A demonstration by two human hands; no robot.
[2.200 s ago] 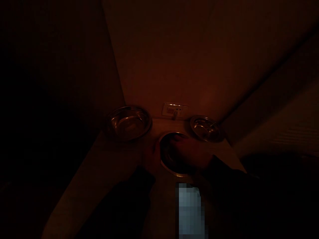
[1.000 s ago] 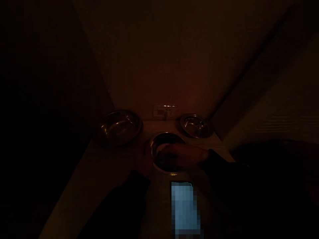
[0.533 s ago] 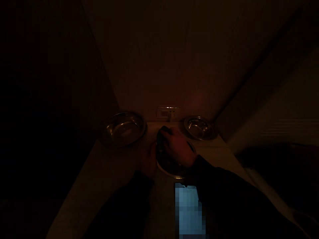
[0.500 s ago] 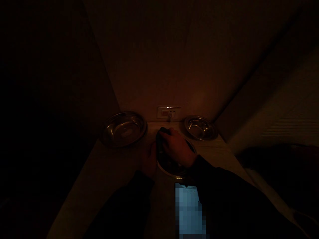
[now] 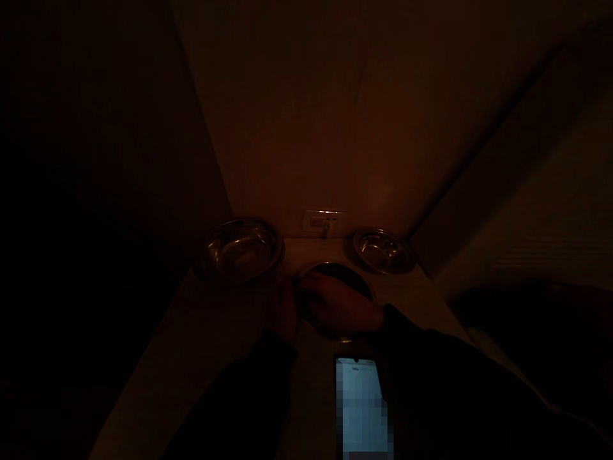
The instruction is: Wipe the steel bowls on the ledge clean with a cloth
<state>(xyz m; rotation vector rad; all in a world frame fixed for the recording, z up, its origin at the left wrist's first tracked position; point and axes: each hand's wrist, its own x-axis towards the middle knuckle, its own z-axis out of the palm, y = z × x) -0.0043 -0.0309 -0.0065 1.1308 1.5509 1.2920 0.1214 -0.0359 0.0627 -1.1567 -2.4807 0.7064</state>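
The light is very dim. A round metal bowl [image 5: 342,340] with a shiny rim rests on the table, its inside dark. My right hand [image 5: 338,303] reaches across it, fingers bent at the left rim over a small dark thing [image 5: 297,280], mostly hidden, whose kind I cannot make out. My left hand [image 5: 285,310] is curled against the bowl's left edge; shadow covers most of its fingers. Just in front of the bowl lies a phone [image 5: 364,409] with its screen lit and blurred out.
A larger metal bowl [image 5: 239,255] stands at the back left and a smaller metal bowl [image 5: 382,250] at the back right. A socket plate [image 5: 324,221] with something plugged in is on the wall behind. The wooden table [image 5: 143,377] ends at both sides.
My right hand has moved from the bowl's far rim toward me and slightly left, taking the dark thing along. My left hand stays at the left edge.
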